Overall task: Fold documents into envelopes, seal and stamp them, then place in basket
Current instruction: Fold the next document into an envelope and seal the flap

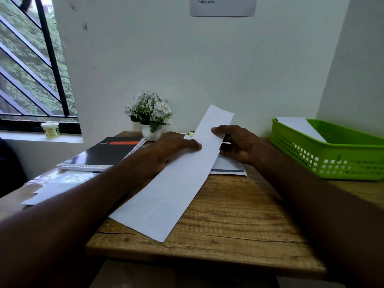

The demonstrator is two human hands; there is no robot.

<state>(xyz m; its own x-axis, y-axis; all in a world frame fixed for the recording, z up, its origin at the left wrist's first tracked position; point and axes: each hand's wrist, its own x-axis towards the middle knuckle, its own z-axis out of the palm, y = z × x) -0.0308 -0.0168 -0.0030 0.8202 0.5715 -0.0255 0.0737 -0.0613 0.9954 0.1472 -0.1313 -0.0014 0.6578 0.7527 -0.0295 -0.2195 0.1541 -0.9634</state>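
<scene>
Both hands, left point(174, 148) & right point(236, 142), grip folded paper point(178, 183); green basket point(332, 163) w/ envelope point(301, 126) inside

Folded document point(176, 179) is showing as matt white paper; table point(228, 225) rough-grained wood; basket point(332, 159) glossy green plastic; notebook point(108, 152) cover glossy.

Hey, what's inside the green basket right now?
A white envelope or sheet leans inside the green basket, against its back-left corner. The basket's front wall hides its floor, so anything lying lower is unseen.
</scene>
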